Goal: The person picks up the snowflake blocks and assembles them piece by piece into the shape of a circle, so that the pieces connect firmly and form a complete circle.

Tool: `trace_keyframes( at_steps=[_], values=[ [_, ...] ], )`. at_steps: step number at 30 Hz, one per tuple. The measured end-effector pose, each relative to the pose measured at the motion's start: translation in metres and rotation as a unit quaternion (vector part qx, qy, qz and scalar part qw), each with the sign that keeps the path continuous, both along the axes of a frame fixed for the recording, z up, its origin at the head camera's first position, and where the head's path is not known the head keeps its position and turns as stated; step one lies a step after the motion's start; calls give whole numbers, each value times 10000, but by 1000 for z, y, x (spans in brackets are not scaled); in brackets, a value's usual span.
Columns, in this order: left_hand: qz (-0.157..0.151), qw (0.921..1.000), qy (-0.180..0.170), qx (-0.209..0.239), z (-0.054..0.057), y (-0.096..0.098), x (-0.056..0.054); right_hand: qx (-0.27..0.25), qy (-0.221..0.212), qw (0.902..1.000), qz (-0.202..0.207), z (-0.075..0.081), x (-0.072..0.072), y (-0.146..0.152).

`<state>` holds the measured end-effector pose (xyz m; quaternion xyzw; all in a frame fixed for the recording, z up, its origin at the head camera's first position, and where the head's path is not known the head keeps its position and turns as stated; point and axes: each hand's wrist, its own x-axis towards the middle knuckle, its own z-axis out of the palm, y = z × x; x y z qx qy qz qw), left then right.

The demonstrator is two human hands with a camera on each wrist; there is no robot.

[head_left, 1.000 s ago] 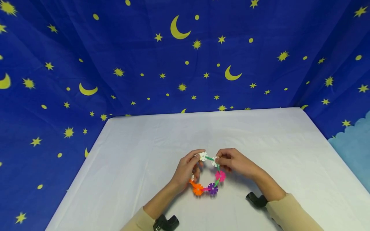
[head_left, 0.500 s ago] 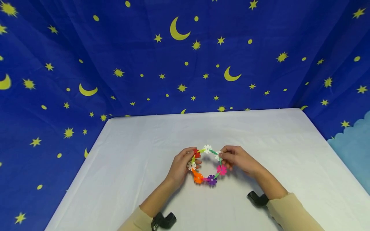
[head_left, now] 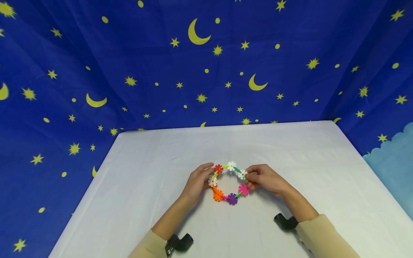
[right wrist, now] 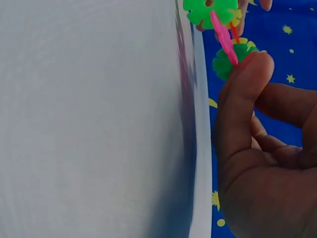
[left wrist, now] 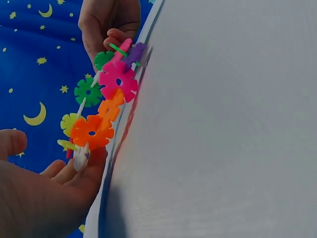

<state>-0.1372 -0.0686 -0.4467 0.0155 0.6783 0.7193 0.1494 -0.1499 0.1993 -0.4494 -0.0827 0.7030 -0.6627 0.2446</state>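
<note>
A ring of interlocking snowflake discs (head_left: 232, 199) is held up over the white table, its discs joined edge to edge by others seen edge-on. In the head view the front discs are red, white, orange, purple and pink. At its right side my right hand (head_left: 266, 178) pinches a white disc (head_left: 242, 174) between thumb and fingers. My left hand (head_left: 195, 184) is at the left side, fingers behind the red disc (head_left: 218, 168) and the left white disc (head_left: 212, 181). In the left wrist view its thumb (left wrist: 12, 143) stands apart from the ring, and its fingers lie under the orange disc (left wrist: 91, 132).
A white cloth covers the table (head_left: 155, 161). Behind and beside it hangs a blue curtain (head_left: 167, 61) with yellow moons and stars. Black wrist devices (head_left: 285, 222) sit below both forearms, near beige sleeves (head_left: 322, 234).
My left thumb has come off the ring and the hand has moved left, uncovering the red and left white discs. The ring has shifted slightly away from me; my right hand keeps its pinch.
</note>
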Motion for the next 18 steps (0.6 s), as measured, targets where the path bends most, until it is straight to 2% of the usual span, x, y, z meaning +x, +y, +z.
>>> trace_keyframes(
  at_steps=[7,12,18],
  values=[
    [30,9999,35,-130,-4,-3,-3,220,37,9996,-176,-2,1,0],
    [107,9989,194,-423,-4,-5,-5,339,38,9993,-180,-3,0,0],
    [45,9954,301,-906,-4,-4,-6,346,50,9993,-147,-5,-1,-1]
  ],
)
